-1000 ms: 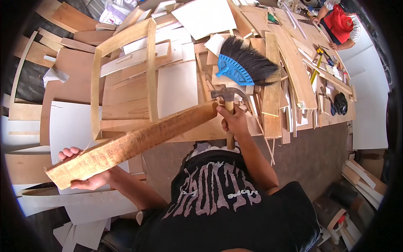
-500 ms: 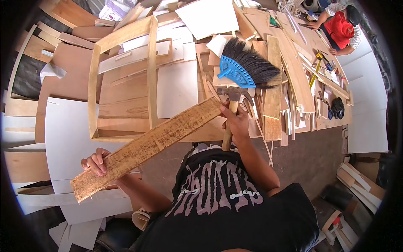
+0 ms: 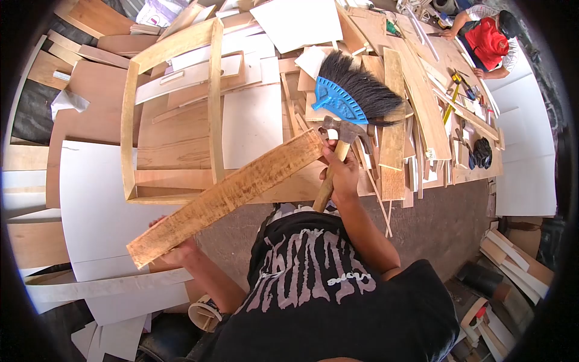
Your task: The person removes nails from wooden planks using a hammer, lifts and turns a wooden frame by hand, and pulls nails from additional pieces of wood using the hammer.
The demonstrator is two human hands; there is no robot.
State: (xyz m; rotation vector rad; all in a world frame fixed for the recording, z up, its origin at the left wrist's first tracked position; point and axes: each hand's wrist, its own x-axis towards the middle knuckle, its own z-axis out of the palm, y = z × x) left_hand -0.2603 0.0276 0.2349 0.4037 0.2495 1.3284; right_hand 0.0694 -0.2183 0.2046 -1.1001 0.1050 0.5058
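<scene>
A rough wooden board slants across in front of my body. My left hand grips its lower left end from beneath, with most of the fingers hidden behind the wood. At the upper right end, my right hand is closed around the handle of a claw hammer, and its fingers also touch the board's edge. The hammer head points away from me, just short of a blue brush head with black bristles on the table. Beyond the board, a rectangular wooden frame rests on the table.
Wood strips and panels cover the worktable. A tape measure and other tools lie at the right, near a person in a red vest. White panels lean at the left. Offcuts are piled at lower right.
The board has turned over and its lower left end has shifted right. My left hand has moved from gripping over the top to underneath. The hammer has tilted slightly.
</scene>
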